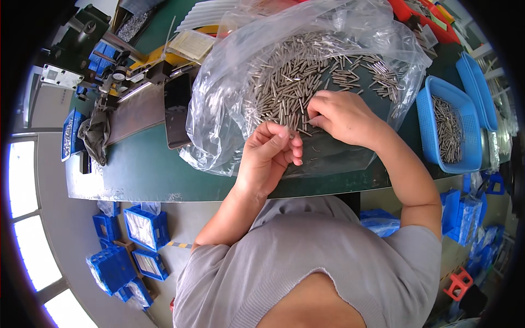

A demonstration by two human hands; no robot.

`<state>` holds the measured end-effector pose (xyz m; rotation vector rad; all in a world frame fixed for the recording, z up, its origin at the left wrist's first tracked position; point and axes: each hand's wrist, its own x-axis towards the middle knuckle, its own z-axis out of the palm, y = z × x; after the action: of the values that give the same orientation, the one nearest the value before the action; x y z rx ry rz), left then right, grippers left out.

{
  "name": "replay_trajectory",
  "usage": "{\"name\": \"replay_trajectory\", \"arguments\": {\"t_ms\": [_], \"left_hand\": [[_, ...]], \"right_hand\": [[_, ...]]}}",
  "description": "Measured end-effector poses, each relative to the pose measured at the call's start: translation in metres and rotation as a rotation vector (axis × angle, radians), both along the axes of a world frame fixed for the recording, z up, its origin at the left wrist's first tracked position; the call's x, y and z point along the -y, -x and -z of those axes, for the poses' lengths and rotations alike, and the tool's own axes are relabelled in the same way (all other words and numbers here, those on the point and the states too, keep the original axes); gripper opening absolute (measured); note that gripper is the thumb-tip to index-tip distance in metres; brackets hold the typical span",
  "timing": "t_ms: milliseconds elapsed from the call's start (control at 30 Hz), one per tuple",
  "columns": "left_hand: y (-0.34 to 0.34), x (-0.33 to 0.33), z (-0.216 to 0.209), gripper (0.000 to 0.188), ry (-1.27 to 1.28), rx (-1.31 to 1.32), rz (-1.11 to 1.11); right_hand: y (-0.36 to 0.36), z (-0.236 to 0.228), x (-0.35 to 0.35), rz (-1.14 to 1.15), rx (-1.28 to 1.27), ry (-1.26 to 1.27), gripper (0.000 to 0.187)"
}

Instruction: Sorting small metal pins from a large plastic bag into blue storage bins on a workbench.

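Many small metal pins [290, 82] lie loose in a heap on a clear plastic bag [216, 104] spread over the green table. At the heap's near edge is my left hand [268, 153], palm turned up, its thumb pressed against a curled index finger. Whatever sits in that pinch is too small to make out. Just to the right, my right hand [344, 117] reaches down to the pins with its fingertips drawn together. Its knuckles hide what the fingertips hold. The two hands are close but apart.
A blue plastic basket [429, 131] at the right holds more pins. Left of the bag lie a dark phone-like slab [178, 109] and a bench fixture with metal rods [117, 71]. A red bin [437, 24] stands far right. Blue crates [147, 227] are on the floor.
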<state>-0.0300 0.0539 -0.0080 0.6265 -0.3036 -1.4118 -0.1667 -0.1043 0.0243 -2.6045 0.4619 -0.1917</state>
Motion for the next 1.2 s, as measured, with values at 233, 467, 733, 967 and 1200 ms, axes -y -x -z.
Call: {"name": "replay_trajectory", "arguments": {"t_ms": [233, 467, 733, 967, 1200], "left_hand": [[0.0, 0.0, -0.001, 0.007, 0.004, -0.003, -0.002], [0.001, 0.001, -0.003, 0.008, -0.025, 0.024, 0.019], [0.003, 0.001, -0.004, 0.009, -0.074, 0.091, 0.027], [0.002, 0.0, -0.005, 0.008, -0.066, 0.059, 0.024], [0.0, -0.001, -0.004, 0.007, -0.046, 0.032, 0.009]], "right_hand": [[0.001, -0.006, 0.005, 0.003, 0.132, -0.157, 0.012], [0.002, -0.024, -0.006, -0.071, 0.118, -0.651, 0.008], [0.001, -0.023, -0.012, -0.054, 0.199, -0.755, 0.009], [-0.008, -0.01, -0.017, -0.025, 0.177, -1.012, 0.013], [-0.009, -0.013, -0.014, 0.11, 0.201, -1.041, 0.017]]}}
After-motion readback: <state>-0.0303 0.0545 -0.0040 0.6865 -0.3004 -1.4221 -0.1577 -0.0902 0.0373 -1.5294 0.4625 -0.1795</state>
